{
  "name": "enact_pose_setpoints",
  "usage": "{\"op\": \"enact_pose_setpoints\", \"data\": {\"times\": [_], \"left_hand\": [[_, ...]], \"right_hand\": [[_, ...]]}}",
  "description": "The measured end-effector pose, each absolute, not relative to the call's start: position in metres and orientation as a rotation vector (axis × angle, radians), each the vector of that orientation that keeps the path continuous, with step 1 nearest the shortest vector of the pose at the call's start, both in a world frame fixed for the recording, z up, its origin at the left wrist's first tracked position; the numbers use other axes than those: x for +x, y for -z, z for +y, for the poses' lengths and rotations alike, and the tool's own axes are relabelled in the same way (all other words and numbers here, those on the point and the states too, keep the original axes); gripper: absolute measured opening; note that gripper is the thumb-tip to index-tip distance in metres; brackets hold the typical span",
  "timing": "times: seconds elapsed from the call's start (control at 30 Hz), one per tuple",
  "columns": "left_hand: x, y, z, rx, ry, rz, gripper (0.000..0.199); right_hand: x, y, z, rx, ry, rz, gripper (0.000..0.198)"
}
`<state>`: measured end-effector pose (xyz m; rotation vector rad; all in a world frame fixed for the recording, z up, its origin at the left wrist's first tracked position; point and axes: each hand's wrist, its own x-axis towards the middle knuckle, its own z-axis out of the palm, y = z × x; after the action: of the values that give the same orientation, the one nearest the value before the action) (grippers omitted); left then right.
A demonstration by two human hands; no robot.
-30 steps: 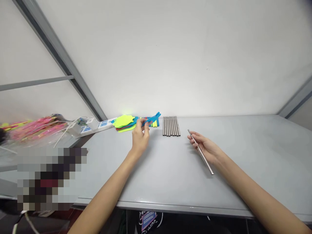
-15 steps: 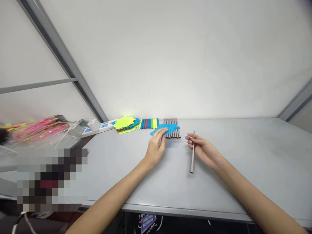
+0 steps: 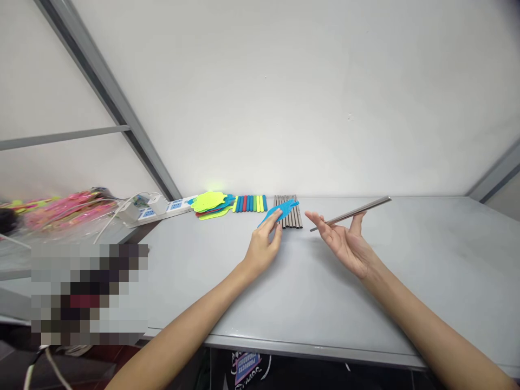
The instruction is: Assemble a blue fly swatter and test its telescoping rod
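Note:
My left hand (image 3: 262,246) has its fingers closed on a blue perforated fly swatter head (image 3: 285,208), its narrow stem pointing away to the upper right. Part of that head is covered by my fingers. Behind it lies a row of metal tubes (image 3: 296,219) side by side on the table. My right hand (image 3: 350,250) is raised with the palm partly turned up, holding a single metal tube (image 3: 368,206) between thumb and fingers. This tube slants, its thicker end up to the right and its thin end near my fingertips.
A row of coloured grip sleeves (image 3: 249,203) lies left of the tubes. Farther left is a stack of yellow, blue and red swatter heads (image 3: 209,201). A power strip (image 3: 164,210) with plugs and cables runs along the back left, beside bagged pink items (image 3: 73,214).
The metal tube in my right hand has swung from pointing toward me to slanting up to the right. My left hand has tilted the blue swatter head and shifted slightly right.

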<state>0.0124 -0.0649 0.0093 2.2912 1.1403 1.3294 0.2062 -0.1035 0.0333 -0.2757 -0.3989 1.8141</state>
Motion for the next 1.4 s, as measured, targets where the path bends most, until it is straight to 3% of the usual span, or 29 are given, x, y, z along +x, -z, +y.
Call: {"op": "enact_pose_setpoints", "data": {"times": [0.23,0.53,0.97,1.4], "left_hand": [[0.014,-0.008,-0.065,2.336,-1.283,1.094,0.035],[0.014,-0.007,-0.066,2.451,-1.273,1.024,0.040],[0.014,-0.003,-0.067,2.622,-1.122,0.876,0.047],[0.013,-0.002,-0.066,2.569,-1.180,0.886,0.035]], "right_hand": [[0.205,-0.026,-0.103,-0.571,-1.710,-0.581,0.019],[0.200,-0.027,-0.105,-0.770,-1.556,-0.806,0.028],[0.205,-0.020,-0.101,-0.912,-1.295,-0.730,0.021],[0.209,-0.013,-0.098,-1.019,-1.361,-0.773,0.020]]}}
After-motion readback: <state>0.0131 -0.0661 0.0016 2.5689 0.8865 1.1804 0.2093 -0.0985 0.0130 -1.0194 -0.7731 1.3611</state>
